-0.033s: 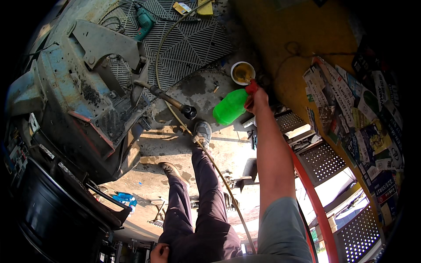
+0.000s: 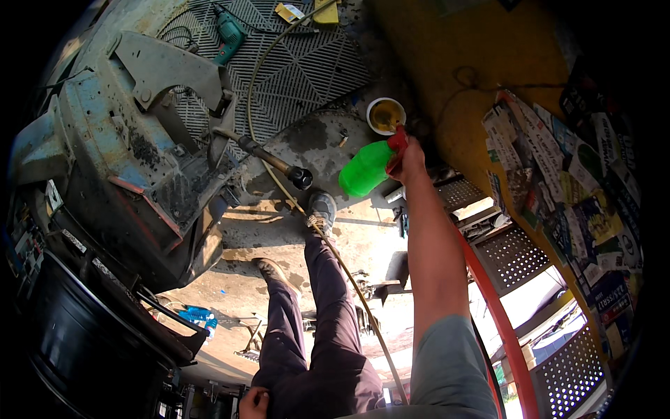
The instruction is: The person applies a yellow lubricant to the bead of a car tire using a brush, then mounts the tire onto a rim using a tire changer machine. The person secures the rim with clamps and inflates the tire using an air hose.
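While the left hand (image 2: 254,403) rests beside the lap, its fingers curled but too cut off to tell how far they close or whether they hold anything, the right hand (image 2: 412,160) grips the red plastic trigger head (image 2: 396,145) of a bright green plastic spray bottle (image 2: 364,171). That bottle is tilted above the concrete floor (image 2: 366,213), its nozzle end at the near rim of a round white bucket (image 2: 369,117) holding amber-brown liquid (image 2: 386,112). The bucket stands on the floor, just off the right edge of the grey ribbed mat (image 2: 314,84). From where I stand, I can't see whether the trigger is squeezed. To do this neatly, I'd keep the wrist steady and the nozzle inside the rim, so that any drip lands in the bucket. A firm hold seems wise, since wet plastic could slip, and a light touch keeps the bucket from being knocked.
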Demonstrator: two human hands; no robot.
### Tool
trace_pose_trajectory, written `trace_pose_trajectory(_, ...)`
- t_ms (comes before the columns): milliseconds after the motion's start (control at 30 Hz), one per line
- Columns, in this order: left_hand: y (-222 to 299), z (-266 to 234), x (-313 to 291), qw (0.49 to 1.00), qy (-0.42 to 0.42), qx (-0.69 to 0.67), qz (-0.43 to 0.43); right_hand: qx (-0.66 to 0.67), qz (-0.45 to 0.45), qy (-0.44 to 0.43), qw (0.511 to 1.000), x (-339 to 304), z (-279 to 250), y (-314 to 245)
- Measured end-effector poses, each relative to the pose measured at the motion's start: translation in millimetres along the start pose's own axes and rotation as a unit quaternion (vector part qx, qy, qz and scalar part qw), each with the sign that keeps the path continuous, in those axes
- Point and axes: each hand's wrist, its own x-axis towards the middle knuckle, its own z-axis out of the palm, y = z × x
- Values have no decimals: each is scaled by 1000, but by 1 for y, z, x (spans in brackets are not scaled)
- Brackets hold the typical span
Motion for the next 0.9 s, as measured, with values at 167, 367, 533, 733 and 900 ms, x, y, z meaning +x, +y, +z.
trace_pose_trajectory(167,0,5,6,1000,-4,-4,18,-228,-113,-58,965,-29,-35,94)
trace_pose_trajectory(367,14,0,0,999,7,29,20,-485,-289,75,822,-77,-80,160)
trace_pose_trajectory(533,19,2,-1,999,12,47,19,-556,-271,67,783,-61,-154,182)
trace_pose_trajectory(733,21,0,-1,999,-6,45,23,-628,-178,-16,758,-61,-176,143)
trace_pose_trajectory(900,29,-3,-1,998,-3,57,24,-579,-279,154,750,-34,-93,42)
